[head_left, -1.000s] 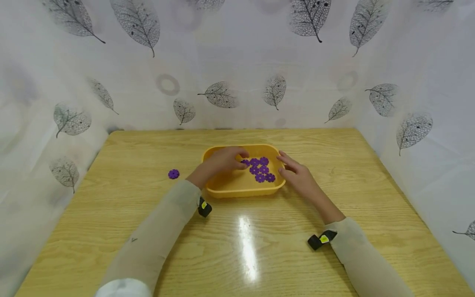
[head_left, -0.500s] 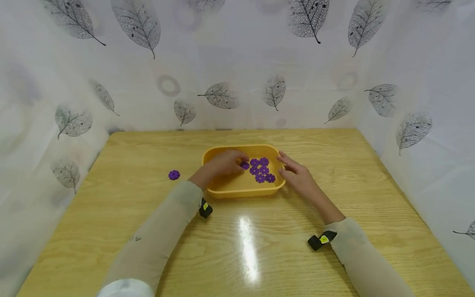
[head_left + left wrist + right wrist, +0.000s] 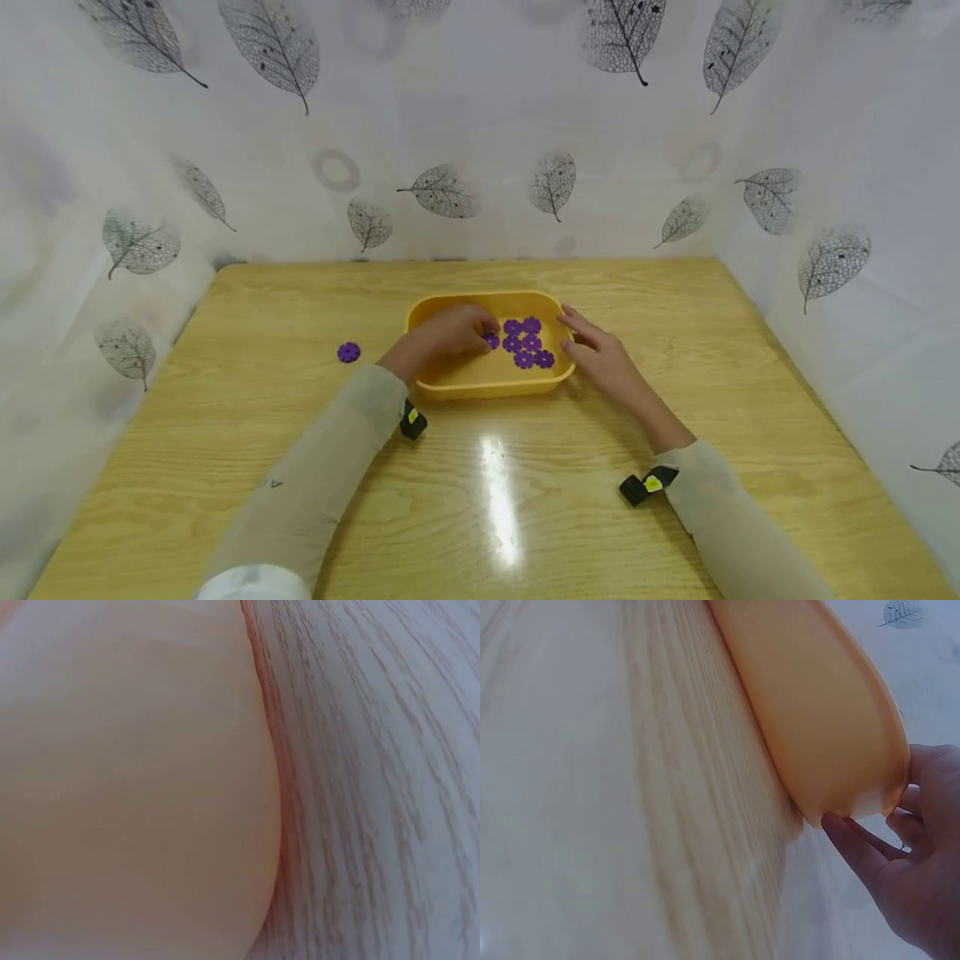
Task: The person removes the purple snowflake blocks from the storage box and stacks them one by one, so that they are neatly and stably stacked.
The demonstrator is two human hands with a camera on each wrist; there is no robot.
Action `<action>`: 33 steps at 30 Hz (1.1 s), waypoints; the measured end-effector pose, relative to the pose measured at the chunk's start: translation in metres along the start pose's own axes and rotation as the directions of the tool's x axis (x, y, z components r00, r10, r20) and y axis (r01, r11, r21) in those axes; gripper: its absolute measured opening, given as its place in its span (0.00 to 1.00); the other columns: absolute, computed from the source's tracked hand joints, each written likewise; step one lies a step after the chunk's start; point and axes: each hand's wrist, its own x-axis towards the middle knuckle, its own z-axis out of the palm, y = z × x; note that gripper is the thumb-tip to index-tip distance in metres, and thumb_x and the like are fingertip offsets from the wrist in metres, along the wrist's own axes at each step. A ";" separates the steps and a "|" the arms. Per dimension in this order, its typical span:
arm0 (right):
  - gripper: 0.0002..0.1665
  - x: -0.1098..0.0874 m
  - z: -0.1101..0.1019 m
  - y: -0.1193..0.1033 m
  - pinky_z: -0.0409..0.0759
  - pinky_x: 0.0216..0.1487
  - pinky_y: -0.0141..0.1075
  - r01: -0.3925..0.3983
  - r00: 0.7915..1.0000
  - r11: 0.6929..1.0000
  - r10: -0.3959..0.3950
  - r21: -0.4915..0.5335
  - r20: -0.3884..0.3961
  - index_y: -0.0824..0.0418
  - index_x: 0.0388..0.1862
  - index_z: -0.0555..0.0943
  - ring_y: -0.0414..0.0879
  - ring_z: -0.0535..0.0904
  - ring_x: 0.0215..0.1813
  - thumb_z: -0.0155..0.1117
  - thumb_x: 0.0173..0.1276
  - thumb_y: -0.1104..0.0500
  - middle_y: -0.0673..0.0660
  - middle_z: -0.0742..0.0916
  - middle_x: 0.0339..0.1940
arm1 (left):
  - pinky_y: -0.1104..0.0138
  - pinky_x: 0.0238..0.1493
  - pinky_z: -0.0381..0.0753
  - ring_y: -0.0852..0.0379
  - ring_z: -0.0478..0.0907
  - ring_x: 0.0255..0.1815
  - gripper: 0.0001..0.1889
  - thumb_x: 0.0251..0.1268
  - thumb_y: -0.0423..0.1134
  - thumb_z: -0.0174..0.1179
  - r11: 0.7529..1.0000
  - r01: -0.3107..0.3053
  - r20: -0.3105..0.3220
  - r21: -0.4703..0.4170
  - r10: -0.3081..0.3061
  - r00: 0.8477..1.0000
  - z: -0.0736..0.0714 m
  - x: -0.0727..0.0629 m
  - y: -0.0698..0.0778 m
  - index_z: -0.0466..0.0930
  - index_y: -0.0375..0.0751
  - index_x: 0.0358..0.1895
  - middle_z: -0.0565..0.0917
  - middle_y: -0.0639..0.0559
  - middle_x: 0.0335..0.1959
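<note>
In the head view, a yellow plastic tray [image 3: 480,388] stands near the back middle of the table. My left hand [image 3: 453,332] reaches inside it, thumb and fingertips pinching a purple flower-shaped disc [image 3: 491,341] low over the tray floor. Several more of these flower discs [image 3: 531,342] lie flat together in the tray's right half. My right hand [image 3: 600,346] holds the tray's right end, fingertips over the rim. Seen from the right wrist, the thumb [image 3: 847,832] presses the tray's outer wall [image 3: 817,705] while the other fingers are at the rim. The left wrist view shows mostly sleeve.
One loose purple flower disc [image 3: 348,352] lies on the wooden table [image 3: 570,517] left of the tray. Leaf-patterned curtain [image 3: 480,125] closes off the back and both sides. A black wrist camera [image 3: 413,421] sits below the left cuff.
My left hand has moved the pinched flower disc slightly toward the tray's front, apart from the grouped discs. The right hand stays at the tray's end.
</note>
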 end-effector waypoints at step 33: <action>0.30 0.000 0.001 0.005 0.62 0.77 0.50 0.021 1.000 1.000 -0.020 0.020 -0.012 0.57 0.76 0.69 0.49 0.55 0.82 0.57 0.78 0.52 0.46 0.62 0.82 | 0.58 0.64 0.76 0.52 0.77 0.55 0.20 0.67 0.47 0.67 0.998 0.058 0.050 -0.032 -0.057 0.997 0.000 -0.001 0.001 0.79 0.49 0.60 0.82 0.51 0.55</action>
